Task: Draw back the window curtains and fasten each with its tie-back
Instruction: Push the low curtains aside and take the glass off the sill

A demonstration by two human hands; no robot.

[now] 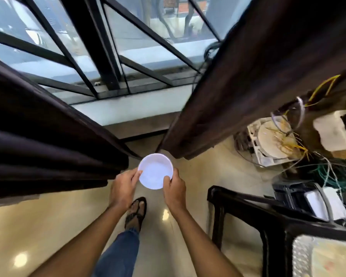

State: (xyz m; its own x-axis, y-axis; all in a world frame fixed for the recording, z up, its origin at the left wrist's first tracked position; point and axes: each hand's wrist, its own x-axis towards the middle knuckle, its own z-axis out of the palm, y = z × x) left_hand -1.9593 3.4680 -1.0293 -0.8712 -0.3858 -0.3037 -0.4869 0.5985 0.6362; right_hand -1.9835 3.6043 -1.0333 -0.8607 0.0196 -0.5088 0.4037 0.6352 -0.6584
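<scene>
Item: round white shallow plastic dish (155,171), held low at centre, near the floor view. Left hand (122,185) pinches its left rim with thumb and curled fingers; right hand (174,187) grips its right rim likewise. Dark brown pleated curtain, left (48,148), and dark brown curtain, right (248,80), hang parted; tie-backs not visible. Advice: set the dish down first, freeing both hands to gather fabric.

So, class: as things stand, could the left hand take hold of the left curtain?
Probably not yet: the left hand helps grip the white bowl. The left curtain hangs right beside it, nothing between.
</scene>
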